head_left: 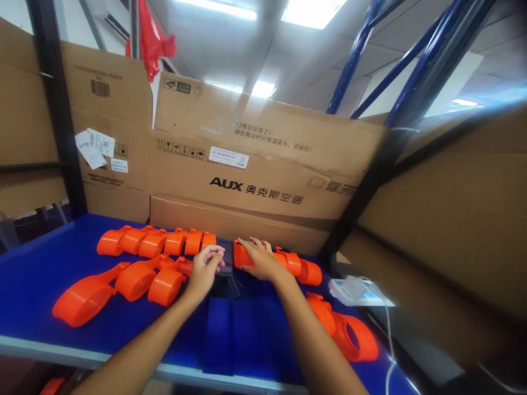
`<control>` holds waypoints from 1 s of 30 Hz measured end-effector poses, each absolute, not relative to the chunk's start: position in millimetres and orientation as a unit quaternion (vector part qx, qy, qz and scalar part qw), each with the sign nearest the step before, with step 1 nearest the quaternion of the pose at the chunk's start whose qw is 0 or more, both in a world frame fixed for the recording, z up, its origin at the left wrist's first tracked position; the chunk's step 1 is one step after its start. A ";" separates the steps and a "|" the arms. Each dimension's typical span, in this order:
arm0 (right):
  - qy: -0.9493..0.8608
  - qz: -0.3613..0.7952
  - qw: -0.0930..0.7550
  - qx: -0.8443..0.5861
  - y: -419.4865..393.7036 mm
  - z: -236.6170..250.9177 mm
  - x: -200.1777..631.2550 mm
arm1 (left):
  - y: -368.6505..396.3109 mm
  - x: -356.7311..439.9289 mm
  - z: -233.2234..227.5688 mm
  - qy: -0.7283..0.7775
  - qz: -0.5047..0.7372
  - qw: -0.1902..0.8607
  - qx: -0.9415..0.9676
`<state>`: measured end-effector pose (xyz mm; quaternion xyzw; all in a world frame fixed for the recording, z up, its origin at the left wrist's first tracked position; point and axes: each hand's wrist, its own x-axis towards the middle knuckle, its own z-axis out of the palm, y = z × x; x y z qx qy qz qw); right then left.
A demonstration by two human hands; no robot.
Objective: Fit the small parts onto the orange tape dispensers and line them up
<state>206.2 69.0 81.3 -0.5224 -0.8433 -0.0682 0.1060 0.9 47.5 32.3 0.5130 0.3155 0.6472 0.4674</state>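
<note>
Orange ring [240, 257] sits right under the right hand [259, 260], fingers draped over, can't tell if gripping. Left hand [208, 265]'s loosely half-open, nothing visible in it. Careless sideways shove could bump the dark device [228, 253] between them.

AUX 奥克斯空调 lettering [256, 190], on cardboard panel [263, 170]

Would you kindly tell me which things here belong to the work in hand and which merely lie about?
Seemingly in the work:
orange piece at the right hand
other orange pieces
dark-screened device by the left hand

Seemingly just about:
red plastic
white object at right
cardboard
</note>
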 end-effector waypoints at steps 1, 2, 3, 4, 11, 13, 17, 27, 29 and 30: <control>-0.844 -0.064 0.094 -0.524 72.4 82.3 205.4 | 47.3 1.0 32.1 0.316 0.648 0.469 0.510; -0.845 -0.062 0.086 -0.524 75.0 82.9 204.7 | 47.2 1.1 32.0 0.317 0.650 0.469 0.508; -0.846 -0.062 0.081 -0.523 76.8 83.2 204.1 | 47.2 1.1 31.9 0.316 0.650 0.470 0.506; -0.848 -0.063 0.078 -0.520 77.8 83.6 203.9 | 47.3 1.0 31.9 0.316 0.650 0.471 0.505; -0.857 -0.084 0.092 -0.500 71.2 91.6 208.8 | 47.7 -0.4 30.7 0.308 0.653 0.477 0.502; -0.858 -0.091 0.099 -0.497 68.3 95.1 210.3 | 47.8 -0.2 30.7 0.308 0.653 0.478 0.500; -0.854 -0.116 0.123 -0.493 62.7 104.5 211.7 | 47.6 -0.3 30.8 0.305 0.648 0.478 0.508; -0.852 -0.193 0.201 -0.443 16.3 139.7 204.2 | 48.3 2.6 27.8 0.310 0.672 0.471 0.479; -0.857 -0.201 0.210 -0.425 1.5 146.5 196.3 | 46.7 3.2 30.8 0.291 0.691 0.475 0.461; -0.862 -0.201 0.212 -0.415 -5.3 148.9 191.4 | 45.4 3.3 32.9 0.279 0.695 0.488 0.448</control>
